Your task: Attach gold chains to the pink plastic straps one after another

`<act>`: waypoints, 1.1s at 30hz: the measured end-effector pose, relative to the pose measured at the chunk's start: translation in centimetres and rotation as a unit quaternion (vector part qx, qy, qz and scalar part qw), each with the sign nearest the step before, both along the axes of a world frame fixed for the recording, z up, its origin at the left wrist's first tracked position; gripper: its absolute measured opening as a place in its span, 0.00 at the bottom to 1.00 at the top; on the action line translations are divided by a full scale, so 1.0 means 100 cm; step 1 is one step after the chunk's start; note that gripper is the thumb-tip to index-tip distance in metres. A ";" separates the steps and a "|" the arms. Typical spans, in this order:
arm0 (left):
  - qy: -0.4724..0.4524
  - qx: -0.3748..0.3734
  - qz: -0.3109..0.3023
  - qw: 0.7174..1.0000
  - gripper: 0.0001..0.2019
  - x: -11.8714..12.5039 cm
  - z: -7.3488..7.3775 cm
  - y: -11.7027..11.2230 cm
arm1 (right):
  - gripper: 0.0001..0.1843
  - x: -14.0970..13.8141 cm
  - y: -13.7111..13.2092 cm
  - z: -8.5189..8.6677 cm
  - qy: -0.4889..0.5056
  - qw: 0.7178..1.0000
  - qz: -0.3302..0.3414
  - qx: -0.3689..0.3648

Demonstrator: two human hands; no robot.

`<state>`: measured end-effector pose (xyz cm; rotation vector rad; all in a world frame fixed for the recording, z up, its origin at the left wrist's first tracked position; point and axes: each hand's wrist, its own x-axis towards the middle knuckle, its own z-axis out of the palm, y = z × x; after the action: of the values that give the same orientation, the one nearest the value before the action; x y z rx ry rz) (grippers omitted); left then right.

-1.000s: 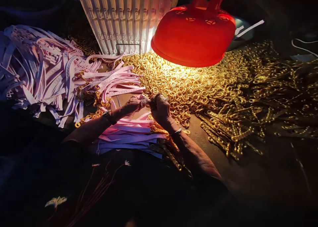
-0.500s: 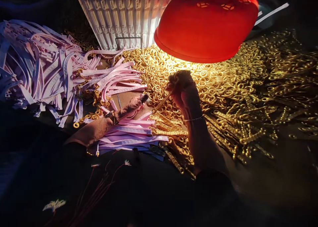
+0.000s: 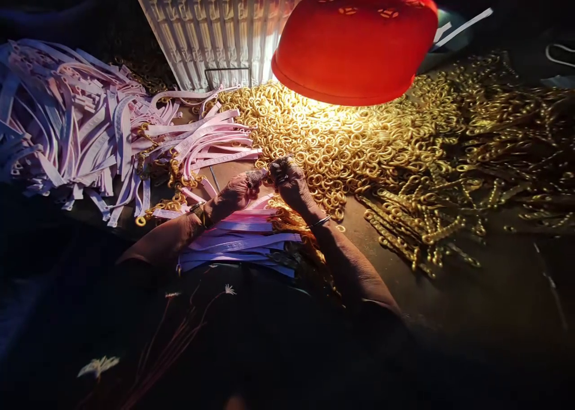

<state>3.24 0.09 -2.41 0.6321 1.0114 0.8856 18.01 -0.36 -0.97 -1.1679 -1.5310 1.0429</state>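
My left hand (image 3: 237, 193) and my right hand (image 3: 290, 181) meet fingertip to fingertip just in front of a big heap of gold rings (image 3: 332, 143). Both are pinched shut on something small between them; it is too small and dim to name. Under my wrists lies a flat stack of pink straps (image 3: 238, 239) with gold rings at their ends. Each wrist wears a thin bangle.
A red lamp shade (image 3: 354, 42) hangs low over the rings. A large pile of pink straps (image 3: 76, 123) fills the left. Linked gold ring chains (image 3: 431, 224) spread to the right. A white ribbed panel (image 3: 215, 27) stands behind. Dark cloth covers the foreground.
My right hand had reached out into the ring heap half a second ago; it has come back to meet my left hand again.
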 end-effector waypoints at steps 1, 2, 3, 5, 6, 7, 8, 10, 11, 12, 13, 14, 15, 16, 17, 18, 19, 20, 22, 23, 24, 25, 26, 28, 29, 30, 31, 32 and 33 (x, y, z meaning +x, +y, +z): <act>-0.006 -0.005 0.001 1.000 0.06 0.000 0.001 -0.002 | 0.17 -0.001 -0.001 0.000 -0.009 1.000 -0.008 0.007; -0.013 -0.013 0.002 1.000 0.06 0.001 0.001 -0.003 | 0.16 -0.002 -0.003 0.000 -0.014 1.000 -0.016 0.012; -0.021 -0.021 0.003 1.000 0.06 0.001 0.002 -0.004 | 0.16 -0.003 -0.004 0.000 -0.015 1.000 -0.024 0.013; -0.034 -0.035 0.002 0.999 0.06 0.001 0.004 -0.006 | 0.16 -0.006 -0.006 -0.002 -0.015 0.999 -0.038 0.007; -0.040 -0.042 0.001 0.998 0.06 0.000 0.005 -0.006 | 0.16 -0.007 -0.007 -0.003 -0.013 0.999 -0.038 -0.003; -0.045 -0.048 -0.001 0.998 0.06 0.000 0.006 -0.006 | 0.17 -0.009 -0.007 -0.003 -0.009 0.999 -0.036 -0.015; -0.051 -0.054 -0.003 0.997 0.06 0.000 0.006 -0.005 | 0.17 -0.010 -0.007 -0.004 -0.002 0.999 -0.032 -0.026; -0.060 -0.063 -0.008 0.996 0.06 -0.001 0.008 -0.005 | 0.18 -0.011 -0.008 -0.004 0.016 0.999 -0.018 -0.044; -0.066 -0.068 -0.011 0.995 0.06 -0.001 0.009 -0.005 | 0.19 -0.011 -0.008 -0.005 0.028 0.998 -0.009 -0.053; -0.071 -0.072 -0.015 0.995 0.07 -0.001 0.010 -0.005 | 0.20 -0.011 -0.007 -0.005 0.040 0.997 0.000 -0.063; -0.077 -0.077 -0.019 0.994 0.08 -0.001 0.011 -0.005 | 0.20 -0.012 -0.007 -0.005 0.051 0.996 0.010 -0.075; -0.081 -0.082 -0.024 0.993 0.09 0.000 0.013 -0.005 | 0.20 -0.012 -0.007 -0.006 0.061 0.994 0.018 -0.088; -0.086 -0.086 -0.027 0.992 0.10 0.000 0.014 -0.006 | 0.20 -0.013 -0.006 -0.008 0.068 0.993 0.021 -0.097; -0.090 -0.090 -0.030 0.991 0.11 0.001 0.016 -0.006 | 0.19 -0.013 -0.006 -0.010 0.071 0.992 0.018 -0.100; -0.093 -0.092 -0.033 0.991 0.12 0.002 0.018 -0.007 | 0.19 -0.013 -0.006 -0.011 0.069 0.993 0.011 -0.096; -0.097 -0.091 -0.035 0.990 0.13 0.003 0.019 -0.007 | 0.19 -0.013 -0.006 -0.013 0.063 0.994 0.000 -0.086; -0.098 -0.086 -0.038 0.991 0.14 0.003 0.020 -0.008 | 0.18 -0.013 -0.006 -0.014 0.052 0.996 -0.013 -0.072; -0.096 -0.075 -0.040 0.992 0.15 0.004 0.021 -0.009 | 0.18 -0.012 -0.006 -0.015 0.037 0.997 -0.029 -0.056; -0.078 -0.036 -0.039 0.996 0.15 0.005 0.022 -0.011 | 0.18 -0.009 -0.004 -0.013 -0.007 0.998 -0.055 -0.022; -0.061 -0.013 -0.039 0.997 0.16 0.005 0.021 -0.012 | 0.18 -0.006 -0.003 -0.011 -0.035 0.998 -0.060 -0.006; -0.041 0.008 -0.036 0.998 0.17 0.006 0.020 -0.012 | 0.17 -0.004 0.000 -0.009 -0.063 0.996 -0.058 0.005; -0.022 0.026 -0.031 0.999 0.18 0.007 0.019 -0.013 | 0.17 -0.002 0.002 -0.007 -0.092 0.994 -0.050 0.012; -0.004 0.037 -0.025 0.999 0.19 0.008 0.018 -0.013 | 0.16 0.000 0.006 -0.004 -0.117 0.992 -0.039 0.013; 0.022 0.047 -0.014 0.999 0.18 0.010 0.015 -0.013 | 0.14 0.002 0.012 -0.001 -0.147 0.989 -0.018 0.002; 0.031 0.046 -0.008 0.998 0.16 0.010 0.015 -0.012 | 0.13 0.002 0.015 0.000 -0.151 0.988 -0.014 -0.005; 0.039 0.044 -0.006 0.998 0.15 0.010 0.016 -0.011 | 0.13 0.002 0.017 0.001 -0.152 0.988 -0.012 -0.007; 0.049 0.042 -0.008 0.998 0.13 0.009 0.018 -0.010 | 0.13 0.002 0.018 0.001 -0.151 0.988 -0.010 -0.005; 0.060 0.039 -0.015 0.997 0.12 0.007 0.022 -0.009 | 0.13 0.003 0.018 0.003 -0.152 0.988 -0.004 0.002; 0.073 0.037 -0.024 0.996 0.11 0.005 0.027 -0.008 | 0.13 0.005 0.016 0.005 -0.157 0.988 0.007 0.012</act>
<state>3.74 -0.72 0.32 0.7905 1.0936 0.8475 18.48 1.25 -0.48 -1.3543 -1.7904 0.8748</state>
